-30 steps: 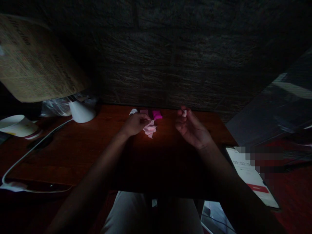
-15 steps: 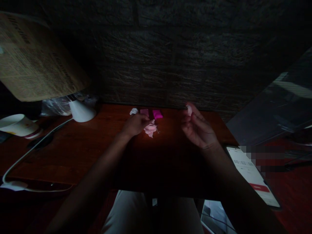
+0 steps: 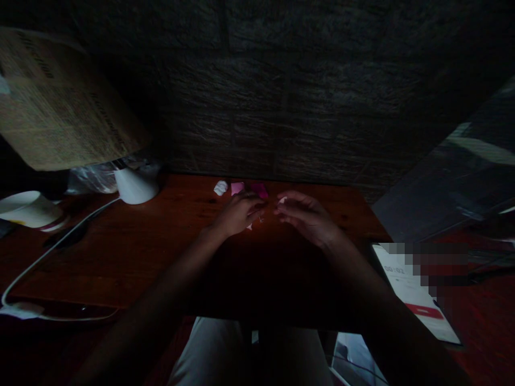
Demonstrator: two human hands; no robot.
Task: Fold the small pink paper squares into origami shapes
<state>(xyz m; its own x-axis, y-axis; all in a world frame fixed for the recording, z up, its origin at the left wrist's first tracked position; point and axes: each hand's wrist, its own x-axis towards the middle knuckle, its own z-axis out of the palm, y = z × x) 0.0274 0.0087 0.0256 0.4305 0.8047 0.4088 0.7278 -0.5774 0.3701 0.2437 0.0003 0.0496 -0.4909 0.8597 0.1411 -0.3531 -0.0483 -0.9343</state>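
Observation:
My right hand (image 3: pixel 306 214) is closed in a pinch on a small pale pink piece (image 3: pixel 282 200), soft-looking, whose material I cannot make out. Just left of it, my left hand (image 3: pixel 240 213) hovers with loosely bent fingers, thumb apart from them. Beneath that hand a crumpled pale pink piece (image 3: pixel 250 227) lies on the table, mostly covered; only its lower tip shows. Behind the left hand are a flat light pink square (image 3: pixel 237 188) and a bright magenta square (image 3: pixel 259 189), partly hidden by the fingers. A white crumpled lump (image 3: pixel 221 187) sits left of them.
A lamp with a printed shade (image 3: pixel 68 102) and white base (image 3: pixel 135 186) stands at left, its cord (image 3: pixel 40 254) crossing the wooden table (image 3: pixel 120 252). A paper cup (image 3: pixel 30 209) is at far left. A phone showing a timer (image 3: pixel 414 289) lies at right. A dark wall (image 3: pixel 257 91) rises behind.
My right hand has moved left and slightly down with the small pink piece, close to my left hand. My left hand has shifted right, off its pinch, and now covers the crumpled pink piece.

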